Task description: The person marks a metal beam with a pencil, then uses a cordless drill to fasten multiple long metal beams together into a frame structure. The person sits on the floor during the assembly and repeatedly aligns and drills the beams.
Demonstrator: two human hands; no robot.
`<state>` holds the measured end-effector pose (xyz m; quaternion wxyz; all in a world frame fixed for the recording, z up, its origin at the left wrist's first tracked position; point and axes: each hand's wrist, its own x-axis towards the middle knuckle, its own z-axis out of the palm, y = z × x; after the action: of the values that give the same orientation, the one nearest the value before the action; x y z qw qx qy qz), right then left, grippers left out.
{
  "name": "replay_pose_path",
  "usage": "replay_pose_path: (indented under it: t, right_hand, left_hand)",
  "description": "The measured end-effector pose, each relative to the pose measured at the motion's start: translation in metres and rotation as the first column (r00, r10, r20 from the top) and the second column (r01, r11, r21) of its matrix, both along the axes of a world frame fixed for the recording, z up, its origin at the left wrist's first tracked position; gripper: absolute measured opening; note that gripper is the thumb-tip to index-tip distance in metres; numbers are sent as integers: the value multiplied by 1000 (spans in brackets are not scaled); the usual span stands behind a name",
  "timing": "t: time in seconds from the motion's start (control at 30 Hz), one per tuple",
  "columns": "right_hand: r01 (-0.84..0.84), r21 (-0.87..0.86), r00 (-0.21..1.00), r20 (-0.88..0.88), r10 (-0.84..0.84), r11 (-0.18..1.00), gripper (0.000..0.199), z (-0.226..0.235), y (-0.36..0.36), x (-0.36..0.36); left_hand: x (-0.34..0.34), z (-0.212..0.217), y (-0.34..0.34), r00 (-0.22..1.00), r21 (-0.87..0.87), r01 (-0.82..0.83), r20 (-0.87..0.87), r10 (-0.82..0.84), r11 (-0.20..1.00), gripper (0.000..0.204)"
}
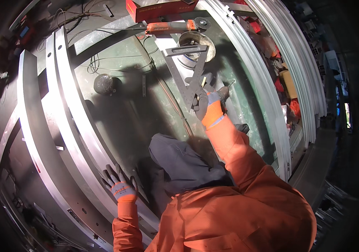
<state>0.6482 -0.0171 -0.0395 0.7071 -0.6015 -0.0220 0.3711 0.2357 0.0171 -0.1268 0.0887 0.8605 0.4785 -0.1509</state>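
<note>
My right hand [208, 105], in a grey and orange work glove, is closed on one corner of a dark triangular set square [174, 69]. A short, thin yellowish stick [203, 82] pokes up beside its fingers; whether it is a pencil I cannot tell. The set square's far end overlaps a round bucket [209, 47]. My left hand [121, 185], gloved alike, lies with fingers spread on the nearest of several long silver metal beams [76, 98]. Part of the right hand's grip is hidden by the glove.
An orange angle grinder [169, 27] lies beyond the bucket, near a red box [158, 11]. More long metal profiles [251, 63] run along the right. A dark round object [103, 84], a narrow metal strip [144, 85] and a hose [169, 94] lie on the floor between.
</note>
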Motion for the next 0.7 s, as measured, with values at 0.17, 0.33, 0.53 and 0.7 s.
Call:
replay_pose_path:
  t: [0.17, 0.33, 0.53, 0.7]
  right_hand:
    - [110, -200, 982, -131, -138, 974, 37, -40, 2, 106]
    - [82, -408, 957, -221, -186, 909, 34, -9, -6, 73]
    - [-69, -122, 877, -480, 1, 990, 12, -13, -132, 44]
    - [-168, -259, 944, -321, 80, 951, 37, 9, -141, 90]
  left_hand:
    - [23, 32, 16, 981, -193, -20, -194, -19, 981, 95]
    - [32, 65, 24, 954, -308, -66, -298, -31, 949, 95]
    - [21, 116, -10, 988, -322, -138, -116, 105, 937, 89]
    - [-41, 158, -84, 982, -459, -186, -105, 155, 869, 87]
